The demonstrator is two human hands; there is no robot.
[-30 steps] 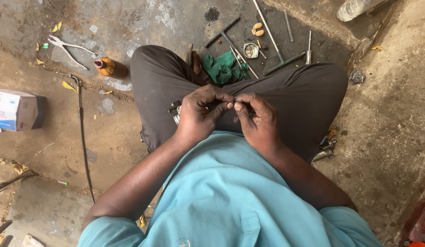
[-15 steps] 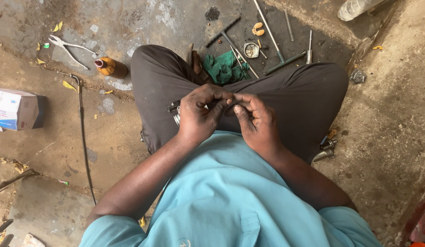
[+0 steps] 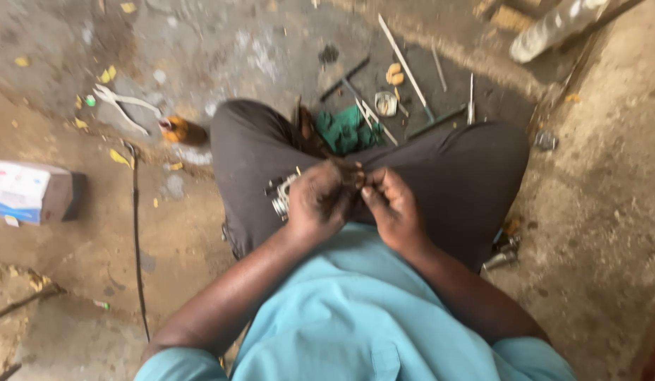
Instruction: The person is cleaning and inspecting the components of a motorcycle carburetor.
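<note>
Concrete floor; metal part (image 3: 279,200) beside left grip (image 3: 320,204)

The two hands, left hand (image 3: 320,201) and right hand (image 3: 392,209), meet over the lap. A metal part (image 3: 280,199) sits just left of them. Ahead lie a cloth (image 3: 345,129) and rods (image 3: 405,67); a box (image 3: 31,192) is far left.
</note>
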